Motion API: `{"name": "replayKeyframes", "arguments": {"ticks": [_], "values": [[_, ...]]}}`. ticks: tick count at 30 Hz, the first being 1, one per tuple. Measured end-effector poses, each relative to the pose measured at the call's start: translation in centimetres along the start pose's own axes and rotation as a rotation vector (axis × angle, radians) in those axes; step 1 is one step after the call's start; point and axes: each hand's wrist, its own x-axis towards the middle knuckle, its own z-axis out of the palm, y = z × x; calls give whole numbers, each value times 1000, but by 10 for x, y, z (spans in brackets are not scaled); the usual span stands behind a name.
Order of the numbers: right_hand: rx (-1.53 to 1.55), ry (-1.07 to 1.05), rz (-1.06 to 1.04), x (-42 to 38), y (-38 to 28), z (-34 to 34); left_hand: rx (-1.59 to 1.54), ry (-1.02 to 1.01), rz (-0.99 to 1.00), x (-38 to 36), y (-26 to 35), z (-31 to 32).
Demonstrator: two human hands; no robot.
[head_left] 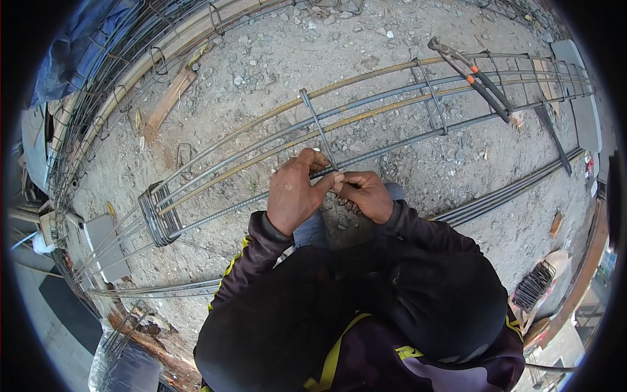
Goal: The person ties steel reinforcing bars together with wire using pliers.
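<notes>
Several long steel reinforcing bars (382,151) run across the ground in front of me, with a square wire stirrup (318,126) around them. My left hand (292,191) is closed around the nearest bar beside the stirrup's lower corner. Thumb and fingers pinched, my right hand (369,198) meets the left thumb at that corner. Whatever small thing sits between the fingertips is too hidden to name. A second stirrup (432,98) hangs on the bars to the right. Pincers (473,77) with orange marks on dark handles rest across the bars further right.
A stack of stirrups (160,215) surrounds the bars at left. More bars (509,187) lie at right, near a bundle of stirrups (534,285). A wood piece (168,104) lies on the gravelly ground. A finished-looking steel cage (98,121) curves along the upper left beside a blue tarp (81,49).
</notes>
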Motion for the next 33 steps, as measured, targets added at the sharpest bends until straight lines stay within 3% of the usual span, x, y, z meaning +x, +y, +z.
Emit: {"name": "replayKeyframes", "arguments": {"ticks": [17, 26, 29, 33], "values": [[-14, -58, -119, 3, 1, -5, -45, 131, 35, -1, 5, 10], [-467, 37, -187, -21, -38, 3, -6, 243, 183, -4, 1, 16], [-892, 53, -270, -30, -65, 4, 6, 272, 229, -4, -1, 18], [-876, 70, -163, -35, -92, 13, -2, 284, 245, -6, 2, 17]]}}
